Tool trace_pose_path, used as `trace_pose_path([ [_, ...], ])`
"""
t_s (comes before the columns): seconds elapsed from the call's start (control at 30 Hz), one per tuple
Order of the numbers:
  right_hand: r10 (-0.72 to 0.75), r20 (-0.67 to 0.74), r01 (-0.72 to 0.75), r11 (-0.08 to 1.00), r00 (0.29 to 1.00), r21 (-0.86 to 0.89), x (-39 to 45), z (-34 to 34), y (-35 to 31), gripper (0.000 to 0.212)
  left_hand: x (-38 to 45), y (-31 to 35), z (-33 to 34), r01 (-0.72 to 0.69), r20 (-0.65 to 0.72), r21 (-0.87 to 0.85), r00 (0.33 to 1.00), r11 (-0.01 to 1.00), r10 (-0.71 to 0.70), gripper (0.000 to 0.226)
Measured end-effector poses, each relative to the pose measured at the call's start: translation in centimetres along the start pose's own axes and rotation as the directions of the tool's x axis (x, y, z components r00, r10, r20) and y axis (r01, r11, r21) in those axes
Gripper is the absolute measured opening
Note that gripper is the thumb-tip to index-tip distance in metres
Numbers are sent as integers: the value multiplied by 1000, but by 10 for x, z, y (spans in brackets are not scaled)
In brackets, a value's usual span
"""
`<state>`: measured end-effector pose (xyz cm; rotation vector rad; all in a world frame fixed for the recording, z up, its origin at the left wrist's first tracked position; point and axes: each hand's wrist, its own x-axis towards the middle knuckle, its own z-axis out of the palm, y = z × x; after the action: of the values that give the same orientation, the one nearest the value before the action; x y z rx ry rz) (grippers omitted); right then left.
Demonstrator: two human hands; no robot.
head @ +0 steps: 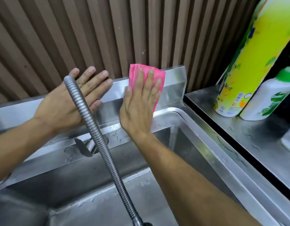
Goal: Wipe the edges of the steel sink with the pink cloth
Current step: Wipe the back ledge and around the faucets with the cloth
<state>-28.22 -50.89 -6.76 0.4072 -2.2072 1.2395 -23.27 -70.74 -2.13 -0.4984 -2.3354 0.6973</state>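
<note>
The right hand [139, 101] presses the pink cloth [146, 79] with straight fingers on the back edge of the steel sink [173, 79], at 12 o'clock. The left hand [72, 101], at 10 o'clock, lies flat and open on this edge, behind the faucet hose [98, 137].

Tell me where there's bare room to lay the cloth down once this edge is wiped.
The basin floor below the hose is bare but wet. The ledge left of the tap base is free. The side counter has open steel in front of the yellow bottle and white bottle; its back is crowded.
</note>
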Motion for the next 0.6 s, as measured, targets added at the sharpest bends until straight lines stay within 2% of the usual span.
trace_pose_path([
  [0.07,-40,47,40,999,998,-11,12,-7,18,58,-2,-3,4,-4,5,6,1000,1000,4,58],
  [0.13,79,-38,-81,996,996,-40,39,-19,38,59,-4,-4,4,4,22,2,1000,1000,-4,59],
  [0.23,330,-166,-321,944,929,81,74,-32,53,57,-3,-2,0,8,34,-16,999,1000,-8,60],
  [0.37,400,-217,-375,915,890,147,72,-27,38,57,0,3,-11,33,46,-38,998,999,-31,59],
  [0.43,358,-195,-340,932,913,122,48,-13,15,58,1,6,-14,43,41,-38,998,998,-41,59],
  [0.47,292,-154,-279,955,944,101,31,-5,2,60,2,7,-15,44,34,-37,999,998,-42,58],
  [0.53,93,-4,-92,994,996,54,-2,3,-16,63,3,9,-16,43,15,-28,999,999,-42,58],
  [0.6,-112,150,116,993,982,-20,-18,-2,-10,62,3,10,-15,46,8,-25,999,999,-46,58],
])
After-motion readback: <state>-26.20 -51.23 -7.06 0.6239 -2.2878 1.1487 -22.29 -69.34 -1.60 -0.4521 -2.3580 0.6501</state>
